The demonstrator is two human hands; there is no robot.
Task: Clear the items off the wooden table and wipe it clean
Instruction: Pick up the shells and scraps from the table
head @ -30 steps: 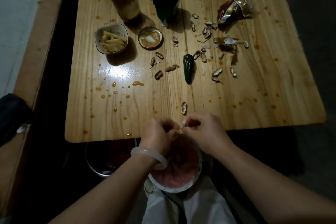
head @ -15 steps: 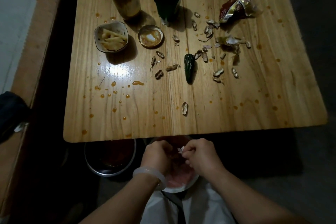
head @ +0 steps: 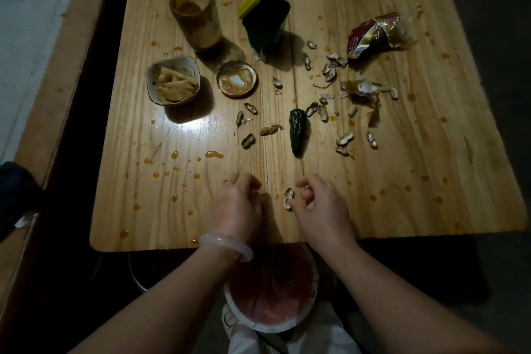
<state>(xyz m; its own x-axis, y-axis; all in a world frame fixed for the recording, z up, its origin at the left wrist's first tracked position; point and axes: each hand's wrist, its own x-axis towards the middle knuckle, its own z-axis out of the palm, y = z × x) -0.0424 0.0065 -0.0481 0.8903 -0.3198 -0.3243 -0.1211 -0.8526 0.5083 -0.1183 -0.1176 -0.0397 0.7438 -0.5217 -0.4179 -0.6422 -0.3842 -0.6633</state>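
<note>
Currently the light wooden table (head: pixel 431 170) fills most of the view, its top spotted w/ orange sauce drops (head: pixel 214 154). Near its front edge lies one pale peanut shell (head: pixel 288 198).

Right hand (head: pixel 321 207): over the table, just right of that shell; thumb tip at or touching the shell, fingers loosely curled, nothing clearly held.

Left hand (head: pixel 240 204): over the table, left of the shell and apart from it; fingers curled in, whether they hold anything cannot be told. White bangle (head: pixel 227 244) on the wrist, ring on one finger.

Mid-table: dark green chilli pepper (head: pixel 297 132), w/ more peanut shells (head: pixel 344 139) scattered around it.

Far side, left to right:
- small square ceramic dish w/ pale food strips (head: pixel 172 82)
- round metal lid, sauce-smeared (head: pixel 237 79)
- smeared glass jar, upright (head: pixel 195 17)
- dark green container w/ yellow flip lid, open (head: pixel 265 23)
- crumpled red foil snack packet (head: pixel 373 35)

Below the front edge, on the person's lap: round white bowl w/ red lining (head: pixel 270 296).
</note>
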